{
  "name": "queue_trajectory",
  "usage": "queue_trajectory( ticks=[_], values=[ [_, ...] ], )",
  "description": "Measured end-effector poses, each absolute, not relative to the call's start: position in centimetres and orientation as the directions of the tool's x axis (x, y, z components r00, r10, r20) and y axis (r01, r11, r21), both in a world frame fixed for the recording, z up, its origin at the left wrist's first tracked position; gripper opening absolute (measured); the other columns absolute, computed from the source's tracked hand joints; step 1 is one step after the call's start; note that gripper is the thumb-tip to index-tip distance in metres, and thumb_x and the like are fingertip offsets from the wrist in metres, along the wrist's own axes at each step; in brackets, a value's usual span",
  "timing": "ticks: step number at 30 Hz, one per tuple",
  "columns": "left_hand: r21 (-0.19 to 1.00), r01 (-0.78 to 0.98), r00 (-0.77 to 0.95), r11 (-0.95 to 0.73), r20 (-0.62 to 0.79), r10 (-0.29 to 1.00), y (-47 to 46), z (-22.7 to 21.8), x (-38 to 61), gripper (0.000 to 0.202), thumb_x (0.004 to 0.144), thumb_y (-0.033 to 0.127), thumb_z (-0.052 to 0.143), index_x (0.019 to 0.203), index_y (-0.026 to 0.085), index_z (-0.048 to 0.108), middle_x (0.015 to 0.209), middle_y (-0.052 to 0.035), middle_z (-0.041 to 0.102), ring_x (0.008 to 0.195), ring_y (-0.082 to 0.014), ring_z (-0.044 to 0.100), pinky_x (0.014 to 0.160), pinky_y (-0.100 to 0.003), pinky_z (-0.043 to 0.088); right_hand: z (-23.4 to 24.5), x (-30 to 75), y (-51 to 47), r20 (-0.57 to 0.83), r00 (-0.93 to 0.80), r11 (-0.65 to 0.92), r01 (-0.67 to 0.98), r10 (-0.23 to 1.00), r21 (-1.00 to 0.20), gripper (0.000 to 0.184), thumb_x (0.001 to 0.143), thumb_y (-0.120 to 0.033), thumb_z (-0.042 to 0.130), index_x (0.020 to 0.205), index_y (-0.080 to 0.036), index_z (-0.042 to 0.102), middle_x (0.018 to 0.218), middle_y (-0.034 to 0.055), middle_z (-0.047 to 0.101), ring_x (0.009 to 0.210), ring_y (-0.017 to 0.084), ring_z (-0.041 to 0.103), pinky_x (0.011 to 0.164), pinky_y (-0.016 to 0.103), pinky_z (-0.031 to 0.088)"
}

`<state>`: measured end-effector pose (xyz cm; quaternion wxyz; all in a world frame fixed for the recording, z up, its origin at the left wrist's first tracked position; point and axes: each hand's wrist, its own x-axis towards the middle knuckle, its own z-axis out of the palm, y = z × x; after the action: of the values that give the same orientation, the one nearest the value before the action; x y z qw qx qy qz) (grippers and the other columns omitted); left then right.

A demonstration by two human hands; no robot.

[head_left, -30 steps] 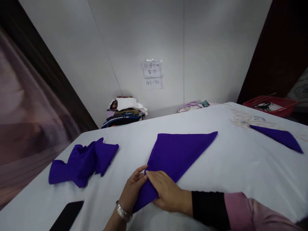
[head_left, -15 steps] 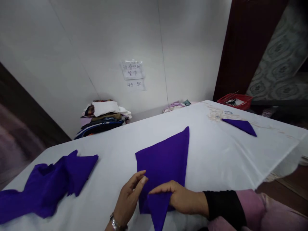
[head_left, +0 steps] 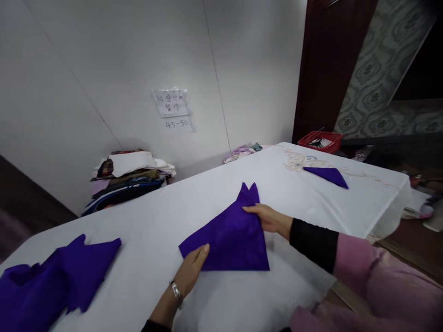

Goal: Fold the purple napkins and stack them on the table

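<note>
A purple cloth napkin (head_left: 230, 240) lies in front of me on the white tablecloth, its lower edge straight and two points sticking up at its top. My right hand (head_left: 265, 216) pinches its upper right edge, the thumb on top and the fingers mostly hidden behind the fabric. At the lower left edge, my left hand (head_left: 192, 268), with a silver bracelet at the wrist, grips the cloth with its thumb on top. To the left sits a crumpled heap of purple napkins (head_left: 51, 286). Far off to the right rests a folded purple napkin (head_left: 327, 175).
A stack of folded clothes (head_left: 129, 177) stands along the wall behind the table. More light cloth (head_left: 240, 153) lies at the back edge. A red basket (head_left: 320, 142) is beyond the far right corner. A paper sign (head_left: 173, 110) hangs on the wall.
My right hand has moved up and away with the napkin's near part, folding it toward the far edge. My left hand has shifted onto the left edge. The view has turned slightly right.
</note>
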<state>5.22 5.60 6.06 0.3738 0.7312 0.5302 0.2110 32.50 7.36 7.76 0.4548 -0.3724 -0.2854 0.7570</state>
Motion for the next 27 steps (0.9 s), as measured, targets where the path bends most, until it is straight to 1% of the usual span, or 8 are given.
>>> queue_trajectory(
  ticks=[2,6,8,10,13,18,22,27],
  values=[
    [0.715,0.68,0.315,-0.159,-0.089,0.945,6.8,5.7,5.5,0.054,0.082,0.057,0.034,0.095,0.017,0.068,0.102,-0.0074,0.069,0.102,-0.0268,0.059,0.092,-0.039,0.043,7.0,34.2,10.0,-0.38,-0.205,-0.431,-0.468,0.902,-0.771,0.012,0.083,-0.016,0.054,0.09,-0.009,0.062,0.072,0.0072,0.068,0.065,0.015,0.064,0.077,0.032,0.05],
    [0.529,0.837,0.225,-0.14,-0.1,0.969,8.9,4.8,6.0,0.065,0.075,0.06,0.045,0.112,0.009,0.061,0.116,-0.0137,0.063,0.109,-0.0272,0.056,0.096,-0.036,0.04,5.0,36.5,13.6,-0.427,-0.131,-0.437,-0.451,0.895,-0.778,0.01,0.084,-0.015,0.053,0.089,-0.01,0.06,0.071,0.0078,0.067,0.064,0.016,0.064,0.077,0.032,0.05],
    [0.462,0.877,0.199,-0.131,-0.102,0.975,9.8,4.3,6.0,0.062,0.077,0.057,0.044,0.113,0.01,0.06,0.11,-0.0127,0.066,0.103,-0.0257,0.06,0.091,-0.035,0.043,4.0,37.1,14.8,-0.43,-0.105,-0.43,-0.438,0.897,-0.79,0.008,0.083,-0.015,0.054,0.088,-0.011,0.059,0.071,0.0074,0.067,0.063,0.016,0.063,0.076,0.032,0.05],
    [0.425,0.899,0.165,-0.105,-0.108,0.98,10.6,3.8,5.9,0.056,0.079,0.056,0.041,0.111,0.014,0.062,0.098,-0.0095,0.07,0.093,-0.0238,0.063,0.084,-0.033,0.046,3.2,37.5,15.7,-0.428,-0.079,-0.419,-0.425,0.9,-0.802,0.006,0.083,-0.014,0.054,0.086,-0.012,0.059,0.07,0.0067,0.067,0.062,0.016,0.063,0.075,0.032,0.05],
    [0.394,0.917,0.115,-0.064,-0.107,0.988,11.6,3.1,5.7,0.046,0.082,0.052,0.04,0.104,0.019,0.063,0.086,-0.0054,0.071,0.082,-0.0215,0.064,0.074,-0.031,0.047,2.2,37.7,16.9,-0.417,-0.037,-0.395,-0.404,0.908,-0.825,0.003,0.081,-0.012,0.055,0.083,-0.013,0.057,0.068,0.0051,0.065,0.062,0.016,0.062,0.072,0.031,0.05],
    [0.419,0.902,0.14,-0.1,-0.066,0.988,12.1,2.6,6.1,0.032,0.084,0.043,0.039,0.091,0.024,0.064,0.085,-0.0014,0.071,0.08,-0.0177,0.063,0.071,-0.026,0.044,1.3,37.9,18.5,-0.371,0.076,-0.327,-0.337,0.925,-0.883,0.01,0.076,-0.007,0.058,0.079,-0.016,0.053,0.064,0.0001,0.061,0.058,0.013,0.059,0.062,0.027,0.048],
    [0.428,0.896,0.157,-0.114,-0.067,0.985,12.2,2.6,6.3,0.032,0.084,0.045,0.037,0.087,0.025,0.063,0.079,0.0003,0.069,0.074,-0.017,0.063,0.067,-0.026,0.043,1.3,38.8,19.4,-0.343,0.158,-0.308,-0.21,0.926,-0.928,0.01,0.073,-0.009,0.06,0.075,-0.016,0.053,0.06,-0.0018,0.057,0.053,0.012,0.054,0.05,0.023,0.042],
    [0.389,0.917,0.134,-0.085,-0.101,0.986,12.8,2.9,5.9,0.037,0.083,0.052,0.037,0.09,0.027,0.063,0.075,0.0005,0.068,0.071,-0.0181,0.062,0.064,-0.027,0.042,1.7,40.5,20.6,-0.283,0.213,-0.284,-0.027,0.935,-0.958,0.009,0.073,-0.015,0.061,0.068,-0.016,0.055,0.051,-0.0045,0.05,0.046,0.009,0.047,0.045,0.02,0.036]
  ],
)
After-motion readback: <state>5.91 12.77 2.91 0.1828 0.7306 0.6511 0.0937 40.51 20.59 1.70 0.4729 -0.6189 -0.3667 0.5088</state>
